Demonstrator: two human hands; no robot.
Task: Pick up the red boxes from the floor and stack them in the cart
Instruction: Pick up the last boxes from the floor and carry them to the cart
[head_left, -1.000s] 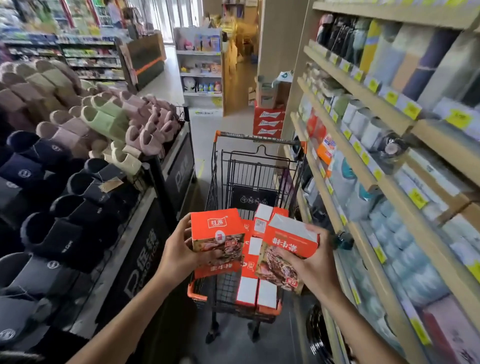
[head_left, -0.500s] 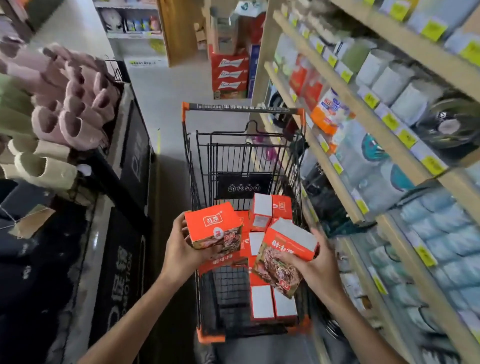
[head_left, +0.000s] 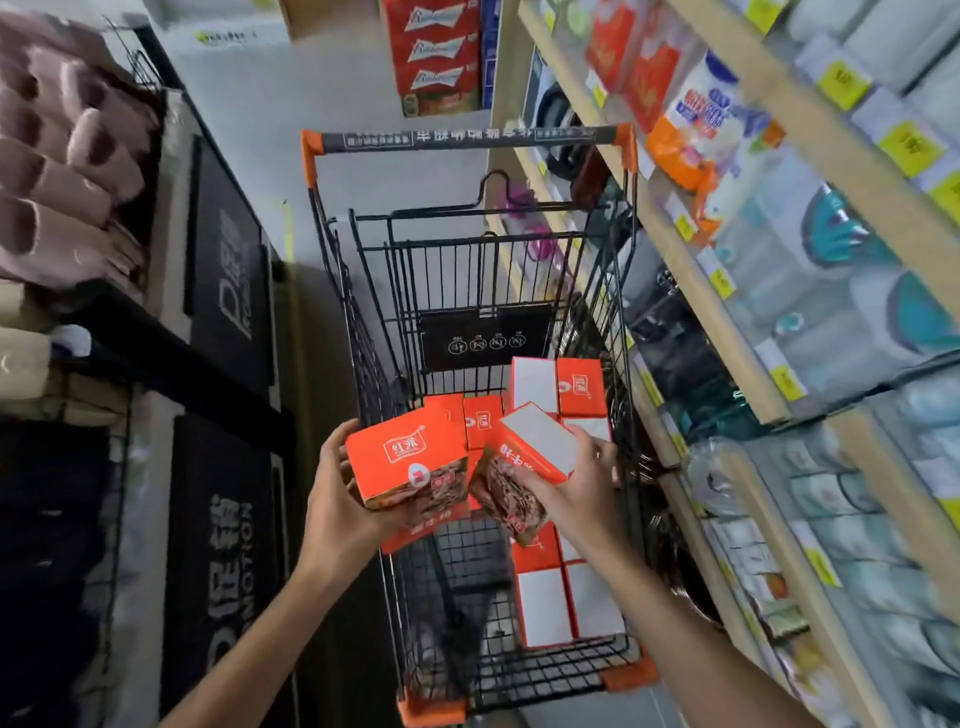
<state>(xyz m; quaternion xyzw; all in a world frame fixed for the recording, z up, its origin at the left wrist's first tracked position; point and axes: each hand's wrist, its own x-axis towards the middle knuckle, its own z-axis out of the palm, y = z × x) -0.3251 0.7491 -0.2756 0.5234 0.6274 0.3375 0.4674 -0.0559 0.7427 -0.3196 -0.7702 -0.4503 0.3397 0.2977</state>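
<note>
A black wire shopping cart with orange corners stands in the aisle below me. Several red boxes lie stacked along its right side and far end. My left hand grips a red box from its left side, held upright over the cart's left edge. My right hand holds a second red box, tilted, with its white face up, above the boxes in the cart. The two held boxes almost touch.
Wooden shelves with packaged goods and yellow price tags run close along the cart's right. A display of slippers with black promotion panels lines the left. Red beer cases stand on the floor beyond the cart.
The view has tipped further down and closer over the cart. Both hands, each with its box, have moved forward over the basket; the right box has tilted more.
</note>
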